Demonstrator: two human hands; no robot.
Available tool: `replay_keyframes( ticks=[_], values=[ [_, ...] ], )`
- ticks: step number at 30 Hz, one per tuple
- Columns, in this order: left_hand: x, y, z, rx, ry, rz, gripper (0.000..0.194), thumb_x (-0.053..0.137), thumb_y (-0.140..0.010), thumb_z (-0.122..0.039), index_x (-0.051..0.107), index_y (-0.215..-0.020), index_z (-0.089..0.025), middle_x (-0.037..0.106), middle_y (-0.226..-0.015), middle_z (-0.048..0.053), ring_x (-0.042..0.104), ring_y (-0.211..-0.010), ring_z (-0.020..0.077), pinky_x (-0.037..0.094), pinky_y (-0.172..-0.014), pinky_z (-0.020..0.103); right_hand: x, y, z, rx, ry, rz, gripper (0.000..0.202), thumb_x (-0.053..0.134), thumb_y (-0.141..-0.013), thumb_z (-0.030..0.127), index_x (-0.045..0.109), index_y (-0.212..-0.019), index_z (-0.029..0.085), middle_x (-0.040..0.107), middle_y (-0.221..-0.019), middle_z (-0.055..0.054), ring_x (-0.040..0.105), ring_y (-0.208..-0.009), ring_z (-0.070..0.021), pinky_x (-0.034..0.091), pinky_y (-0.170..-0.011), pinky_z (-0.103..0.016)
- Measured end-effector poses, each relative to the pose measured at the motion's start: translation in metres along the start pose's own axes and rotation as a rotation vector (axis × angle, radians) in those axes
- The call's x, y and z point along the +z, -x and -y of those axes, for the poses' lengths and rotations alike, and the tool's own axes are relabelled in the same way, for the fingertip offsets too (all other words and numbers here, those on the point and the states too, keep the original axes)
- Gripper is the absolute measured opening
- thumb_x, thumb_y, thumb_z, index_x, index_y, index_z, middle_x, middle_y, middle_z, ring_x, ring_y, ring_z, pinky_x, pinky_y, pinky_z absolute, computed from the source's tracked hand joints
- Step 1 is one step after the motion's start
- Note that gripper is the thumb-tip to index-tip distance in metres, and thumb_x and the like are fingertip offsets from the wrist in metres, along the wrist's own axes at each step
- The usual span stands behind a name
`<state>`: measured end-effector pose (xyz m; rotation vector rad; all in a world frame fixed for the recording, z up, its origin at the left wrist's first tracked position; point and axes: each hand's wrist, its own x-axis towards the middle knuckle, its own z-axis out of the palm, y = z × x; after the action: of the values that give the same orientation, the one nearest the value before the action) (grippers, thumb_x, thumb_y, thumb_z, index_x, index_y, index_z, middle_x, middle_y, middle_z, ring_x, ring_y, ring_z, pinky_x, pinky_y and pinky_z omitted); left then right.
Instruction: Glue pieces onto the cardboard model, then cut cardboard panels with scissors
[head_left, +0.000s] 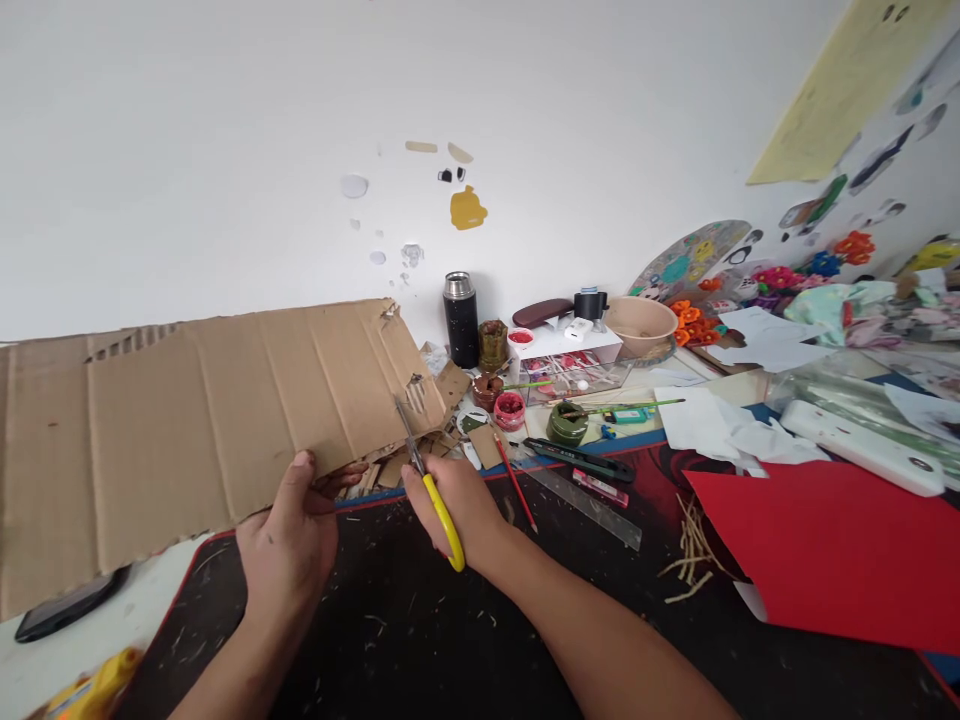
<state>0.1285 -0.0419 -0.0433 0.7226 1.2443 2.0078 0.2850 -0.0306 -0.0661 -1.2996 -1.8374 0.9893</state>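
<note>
The left hand [289, 540] pinches the lower edge of a broad cardboard sheet [225, 410], thumb flat on its face and fingers curled behind. The right hand [461, 510] is wrapped around scissors [429, 485] with a smooth yellow plastic handle; their slim metal blades point up and away, overlapping the sheet's right end. Whether they are biting into the board cannot be told.

The sheet spreads up and to the left of the left hand, brown and matte, ridged with parallel creases. Its top edge is ragged, baring corrugation, and its right corner is torn. Beneath both hands lies a dark mat [420, 640] flecked with pale scraps, on a light desk [161, 585].

Just beyond the right hand are a thin red pencil [517, 485], a clear flat ruler [589, 508] and round paint jars, one red [510, 412], one green [568, 427]. Farther off stands a black cylindrical flask [461, 325] with a shiny metal top. Well to the right of that hand are knobbly tan strands [694, 550] and a smooth, angular sheet of red paper [847, 555]; beyond them, a round beige bowl [637, 325] sits near bright orange flowers [694, 325].
</note>
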Motion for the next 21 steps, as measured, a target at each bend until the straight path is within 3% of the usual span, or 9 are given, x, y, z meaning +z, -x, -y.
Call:
replay_keyframes(
  ticks=[3,6,9,11,15,21],
  values=[
    [0.0,-0.001,0.001,-0.015,0.056,-0.024,0.025,0.091,-0.066,-0.034,0.075,-0.075,-0.017,0.076,-0.071,0.001,0.074,-0.065,0.0227,0.068,-0.072,0.039,0.002,0.0,-0.001,0.0,-0.004,-0.01,0.033,0.058,-0.106,0.03,0.061,-0.074,0.021,0.054,-0.06,0.001,0.054,-0.059,-0.0158,0.033,-0.061,-0.027],
    [-0.006,-0.006,0.006,-0.149,0.067,0.045,0.028,0.092,-0.069,-0.038,0.074,-0.076,-0.018,0.077,-0.073,0.003,0.077,-0.073,0.0245,0.067,-0.073,0.036,0.003,0.001,-0.002,0.014,-0.043,0.019,0.033,0.057,-0.107,0.035,0.063,-0.077,0.022,0.055,-0.057,0.002,0.06,-0.059,-0.0169,0.036,-0.06,-0.026],
    [-0.015,-0.013,0.012,-0.288,0.054,0.143,0.036,0.095,-0.066,-0.044,0.074,-0.077,-0.017,0.077,-0.071,0.004,0.076,-0.068,0.022,0.065,-0.064,0.029,0.004,0.001,-0.002,0.026,-0.059,0.051,0.034,0.058,-0.107,0.04,0.063,-0.079,0.023,0.057,-0.056,0.002,0.063,-0.058,-0.0171,0.039,-0.059,-0.025],
    [-0.018,-0.015,0.015,-0.319,0.052,0.144,0.037,0.097,-0.062,-0.042,0.073,-0.075,-0.017,0.076,-0.068,0.004,0.075,-0.065,0.0206,0.063,-0.059,0.026,0.005,0.001,-0.004,0.035,-0.07,0.069,0.035,0.06,-0.106,0.044,0.062,-0.078,0.023,0.056,-0.055,0.003,0.062,-0.055,-0.0164,0.04,-0.057,-0.025],
    [-0.018,-0.015,0.017,-0.295,0.033,0.136,0.028,0.093,-0.067,-0.038,0.075,-0.076,-0.018,0.079,-0.074,0.006,0.078,-0.073,0.0247,0.067,-0.069,0.031,0.006,0.001,-0.009,0.039,-0.135,0.11,0.038,0.061,-0.106,0.051,0.06,-0.08,0.023,0.059,-0.054,0.004,0.062,-0.049,-0.0143,0.042,-0.055,-0.023],
    [-0.02,-0.013,0.019,-0.19,-0.012,0.163,0.015,0.086,-0.077,-0.036,0.076,-0.075,-0.025,0.081,-0.078,0.0,0.08,-0.091,0.0273,0.065,-0.092,0.036,0.007,-0.001,-0.017,0.02,-0.202,0.167,0.044,0.068,-0.099,0.064,0.066,-0.088,0.021,0.068,-0.063,0.001,0.071,-0.061,-0.0165,0.048,-0.061,-0.023]
  ],
)
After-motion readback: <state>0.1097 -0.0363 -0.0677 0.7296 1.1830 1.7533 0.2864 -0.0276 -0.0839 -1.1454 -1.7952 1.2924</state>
